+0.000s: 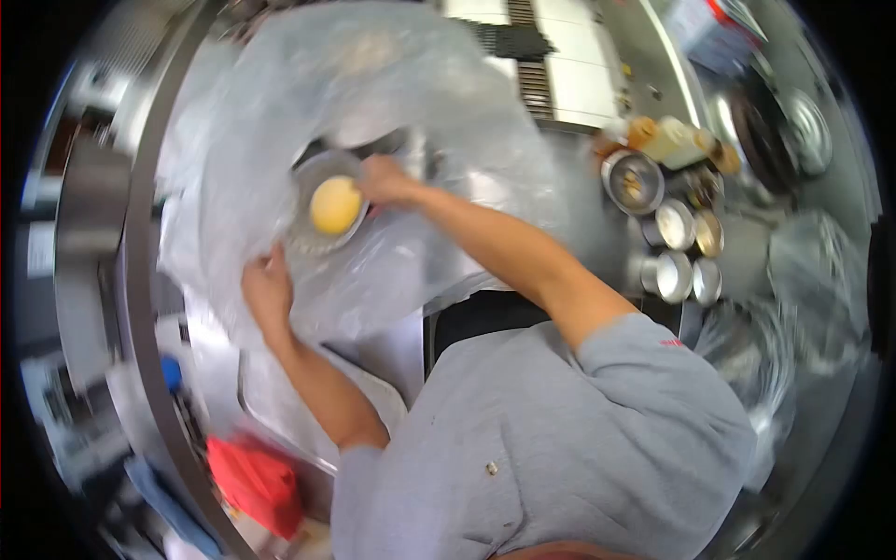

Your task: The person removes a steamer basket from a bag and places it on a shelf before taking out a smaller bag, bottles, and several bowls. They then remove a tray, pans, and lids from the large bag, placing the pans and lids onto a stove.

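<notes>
A large sheet of clear plastic is spread in loose folds over the steel counter. Amid its folds is a round bowl with a smooth, rounded yellow mass inside. My left hand is pinched on the plastic just below and left of the bowl. At the bowl's right side, my right hand is closed, its fingers right at the rim; I cannot tell whether they grip the rim or the plastic.
Small metal containers and a larger metal bowl stand on the right, beside several bottles. Behind lies a grated section between white tiles. A metal tray sits near my left forearm, with a red bag below it.
</notes>
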